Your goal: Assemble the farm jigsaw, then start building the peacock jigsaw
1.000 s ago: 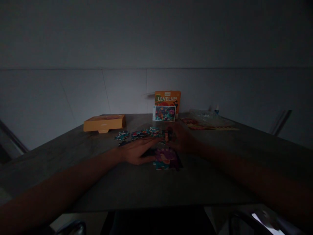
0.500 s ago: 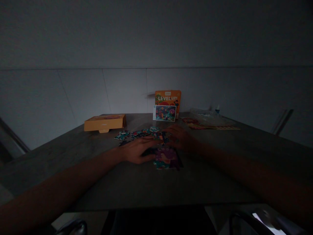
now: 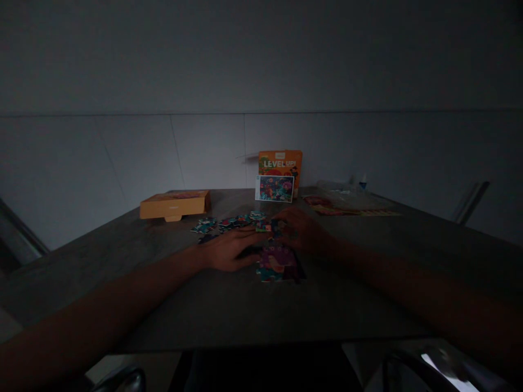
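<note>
In the dim head view, a joined section of jigsaw puzzle (image 3: pixel 278 264), purple with some teal, lies near the middle of the table. My left hand (image 3: pixel 229 250) rests at its left, fingers stretched out and thumb near the section's edge. My right hand (image 3: pixel 300 228) is curled in from the right, its fingers closed on a dark puzzle piece (image 3: pixel 278 228) just beyond the section. Loose puzzle pieces (image 3: pixel 237 221) lie in a group beyond my left hand. Shadow hides part of my right fingertips.
A picture card (image 3: pixel 275 189) leans against an orange "LEVEL UP!" box (image 3: pixel 281 159) at the back. An orange box part (image 3: pixel 175 206) stands at the back left. Clear plastic wrapping (image 3: pixel 347 197) lies over a printed sheet (image 3: pixel 327 208) at the right, near a small bottle (image 3: pixel 363 183).
The fingers of my right hand have curled in slightly around the dark piece. My left hand has stayed almost where it was.
</note>
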The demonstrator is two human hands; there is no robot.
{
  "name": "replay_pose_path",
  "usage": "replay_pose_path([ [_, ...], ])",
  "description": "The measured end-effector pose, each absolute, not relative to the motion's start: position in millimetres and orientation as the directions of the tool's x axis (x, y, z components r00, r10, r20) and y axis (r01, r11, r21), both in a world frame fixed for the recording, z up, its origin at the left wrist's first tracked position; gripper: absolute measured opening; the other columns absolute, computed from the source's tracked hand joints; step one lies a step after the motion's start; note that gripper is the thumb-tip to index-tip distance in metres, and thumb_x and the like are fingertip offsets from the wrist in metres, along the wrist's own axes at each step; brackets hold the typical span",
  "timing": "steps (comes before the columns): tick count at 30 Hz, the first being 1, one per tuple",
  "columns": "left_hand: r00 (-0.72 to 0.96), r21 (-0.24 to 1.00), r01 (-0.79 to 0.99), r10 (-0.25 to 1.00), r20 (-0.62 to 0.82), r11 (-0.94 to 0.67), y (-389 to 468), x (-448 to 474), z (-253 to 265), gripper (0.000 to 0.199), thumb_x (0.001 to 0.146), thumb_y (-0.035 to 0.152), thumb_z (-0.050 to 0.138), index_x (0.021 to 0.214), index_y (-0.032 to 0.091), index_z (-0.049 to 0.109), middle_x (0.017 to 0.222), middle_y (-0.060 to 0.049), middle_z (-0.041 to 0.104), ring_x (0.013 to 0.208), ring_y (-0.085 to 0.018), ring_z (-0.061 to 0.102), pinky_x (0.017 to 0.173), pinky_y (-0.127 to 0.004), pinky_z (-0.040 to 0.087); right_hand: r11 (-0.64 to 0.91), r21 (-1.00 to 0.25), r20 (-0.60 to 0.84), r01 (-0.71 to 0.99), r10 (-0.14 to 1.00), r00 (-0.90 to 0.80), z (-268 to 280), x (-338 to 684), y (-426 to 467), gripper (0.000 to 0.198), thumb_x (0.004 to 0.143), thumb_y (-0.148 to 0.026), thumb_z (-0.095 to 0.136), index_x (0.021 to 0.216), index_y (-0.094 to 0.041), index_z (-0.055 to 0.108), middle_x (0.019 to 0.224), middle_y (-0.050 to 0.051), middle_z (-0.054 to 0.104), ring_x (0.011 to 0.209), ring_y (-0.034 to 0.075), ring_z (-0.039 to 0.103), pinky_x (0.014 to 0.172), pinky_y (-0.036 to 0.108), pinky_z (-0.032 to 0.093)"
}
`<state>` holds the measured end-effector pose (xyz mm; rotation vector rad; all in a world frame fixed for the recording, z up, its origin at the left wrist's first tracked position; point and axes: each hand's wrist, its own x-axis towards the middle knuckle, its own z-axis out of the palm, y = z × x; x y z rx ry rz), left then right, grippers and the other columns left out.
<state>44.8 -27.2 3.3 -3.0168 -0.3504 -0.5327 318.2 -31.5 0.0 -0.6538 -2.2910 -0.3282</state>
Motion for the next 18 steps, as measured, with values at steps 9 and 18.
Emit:
replay_pose_path([
  [9, 0.724, -0.006, 0.54, 0.461, 0.513, -0.842, -21, 45, 5, 0.051, 0.099, 0.034, 0.048, 0.145, 0.012, 0.048, 0.134, -0.016, 0.063, 0.132, -0.031, 0.054, 0.109, -0.048, 0.049, 0.522, 0.03, 0.689, 0.853, 0.607, -0.395, 10, 343, -9, 0.029, 0.088, -0.036, 0.067, 0.108, -0.014, 0.072, 0.108, 0.015, 0.072, 0.105, 0.03, 0.065, 0.097, 0.045, 0.049],
  [18, 0.743, 0.007, 0.628, 0.601, 0.295, -0.778, -2, 37, -3, 0.03, 0.1, 0.03, 0.044, 0.099, 0.019, 0.072, 0.104, -0.005, 0.076, 0.104, -0.024, 0.069, 0.122, -0.052, 0.028, 0.226, -0.123, 0.167, 0.966, 0.965, -0.204, 7, 367, 5, 0.041, 0.09, -0.052, 0.058, 0.094, -0.017, 0.081, 0.084, 0.011, 0.077, 0.077, 0.026, 0.071, 0.07, 0.032, 0.052],
])
